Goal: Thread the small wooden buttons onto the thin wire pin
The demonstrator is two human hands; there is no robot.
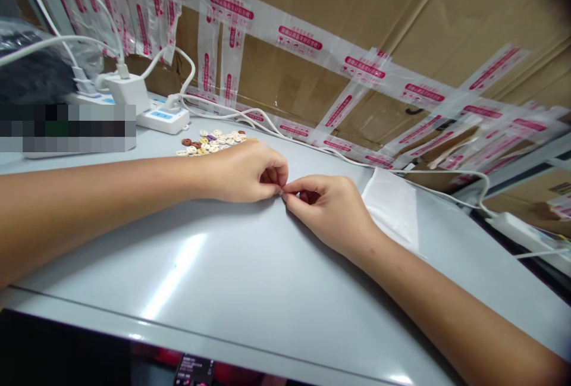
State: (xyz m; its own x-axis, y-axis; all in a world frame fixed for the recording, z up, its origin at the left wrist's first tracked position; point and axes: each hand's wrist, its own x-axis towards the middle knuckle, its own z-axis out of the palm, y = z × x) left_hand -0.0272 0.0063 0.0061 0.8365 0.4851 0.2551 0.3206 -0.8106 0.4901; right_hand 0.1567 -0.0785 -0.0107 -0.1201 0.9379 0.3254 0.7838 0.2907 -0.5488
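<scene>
Cream round buttons (214,148); left hand (243,173), right hand (335,207) pinching tiny piece (281,193).

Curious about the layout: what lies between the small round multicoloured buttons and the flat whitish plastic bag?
In the head view, the person's bare left hand, then the bare right hand.

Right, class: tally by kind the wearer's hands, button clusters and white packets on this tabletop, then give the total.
Hands: 2, left hand and right hand
Button cluster: 1
White packet: 1
Total: 4
</scene>
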